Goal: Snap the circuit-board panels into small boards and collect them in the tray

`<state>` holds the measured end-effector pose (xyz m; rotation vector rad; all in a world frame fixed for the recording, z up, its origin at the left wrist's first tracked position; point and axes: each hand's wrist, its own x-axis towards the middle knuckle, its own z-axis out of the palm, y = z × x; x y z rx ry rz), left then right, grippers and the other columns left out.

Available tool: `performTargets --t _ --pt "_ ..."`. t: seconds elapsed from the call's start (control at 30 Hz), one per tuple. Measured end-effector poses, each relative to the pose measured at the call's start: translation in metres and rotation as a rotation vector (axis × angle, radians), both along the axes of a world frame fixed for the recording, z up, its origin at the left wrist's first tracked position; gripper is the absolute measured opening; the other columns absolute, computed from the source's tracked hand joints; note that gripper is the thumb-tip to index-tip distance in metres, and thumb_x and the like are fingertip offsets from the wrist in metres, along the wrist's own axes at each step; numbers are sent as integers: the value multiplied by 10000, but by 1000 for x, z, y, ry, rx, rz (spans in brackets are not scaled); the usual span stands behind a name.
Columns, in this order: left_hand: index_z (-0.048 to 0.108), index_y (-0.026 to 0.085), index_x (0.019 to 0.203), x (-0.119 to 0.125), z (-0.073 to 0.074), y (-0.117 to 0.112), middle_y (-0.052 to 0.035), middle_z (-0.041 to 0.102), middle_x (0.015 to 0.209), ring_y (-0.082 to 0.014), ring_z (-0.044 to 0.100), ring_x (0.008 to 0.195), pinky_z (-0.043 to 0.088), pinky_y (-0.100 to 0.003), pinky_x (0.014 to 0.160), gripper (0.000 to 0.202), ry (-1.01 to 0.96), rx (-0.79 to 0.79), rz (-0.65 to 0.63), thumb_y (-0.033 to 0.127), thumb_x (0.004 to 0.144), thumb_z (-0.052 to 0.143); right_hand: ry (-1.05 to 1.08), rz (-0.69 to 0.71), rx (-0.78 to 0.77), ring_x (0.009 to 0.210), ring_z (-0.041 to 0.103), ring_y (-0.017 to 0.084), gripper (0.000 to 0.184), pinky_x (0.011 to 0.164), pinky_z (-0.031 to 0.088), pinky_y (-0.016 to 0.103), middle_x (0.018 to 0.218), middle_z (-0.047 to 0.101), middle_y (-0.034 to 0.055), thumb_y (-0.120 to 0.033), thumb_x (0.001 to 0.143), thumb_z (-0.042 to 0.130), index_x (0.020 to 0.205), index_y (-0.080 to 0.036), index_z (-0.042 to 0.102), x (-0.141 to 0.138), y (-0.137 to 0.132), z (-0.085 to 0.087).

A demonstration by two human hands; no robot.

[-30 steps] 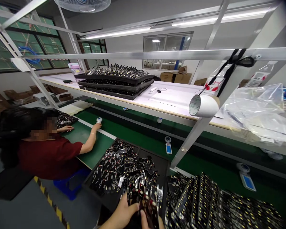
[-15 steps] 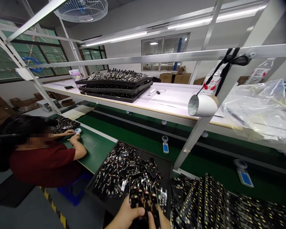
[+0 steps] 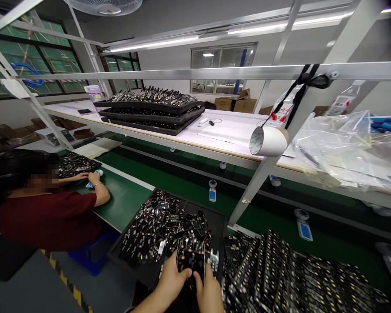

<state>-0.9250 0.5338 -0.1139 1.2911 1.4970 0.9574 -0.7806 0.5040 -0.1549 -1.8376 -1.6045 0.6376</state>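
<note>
Green-topped assembly bench point(image 3: 127, 204) ran across the view, and at its near side the person's hands worked over a black tray point(image 3: 217, 226). The left hand point(image 3: 172, 276) and the right hand point(image 3: 210, 295) were both clenched around a bundle of black circuit boards point(image 3: 190, 261), gripping it from either side, with nothing released. The bundle sat between them at the tray's near right corner, its long axis running roughly away from the person, though its exact tilt was hard to tell. The left hand was nearer the loose heap of boards point(image 3: 159, 226) filling the tray, and the right hand was nearer the rows of LED boards point(image 3: 267, 274) piled just beside the tray's right edge.

Farther along the bench, a co-worker point(image 3: 47, 221) in a maroon top sat at the left edge, hands resting near a tray of boards point(image 3: 76, 165). A few small white-and-blue devices point(image 3: 212, 191) lay on the bench. Beyond, on a white upper shelf point(image 3: 234, 134), stood stacked trays of boards point(image 3: 150, 115), with plastic sheeting point(image 3: 332, 148) at the right — and cardboard boxes point(image 3: 234, 104) by the far wall.
</note>
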Motion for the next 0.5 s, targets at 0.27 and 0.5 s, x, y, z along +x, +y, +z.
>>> performTargets --t 0.27,0.5 --pt "564 190 1246 6 0 41 -82 741 1076 -237 675 1041 476 -315 929 485 318 48 -136 133 766 528 70 40 -222 894 708 270 299 760 494 296 891 731 149 -49 836 435 1115 -103 531 -23 47 22" --pt "536 64 1287 -36 60 90 -253 502 1410 -410 426 1335 338 -486 1114 848 350 26 -162 218 501 814 145 65 -490 619 696 250 484 603 533 323 667 702 28 -98 624 702 1093 -115 585 36 76 62"
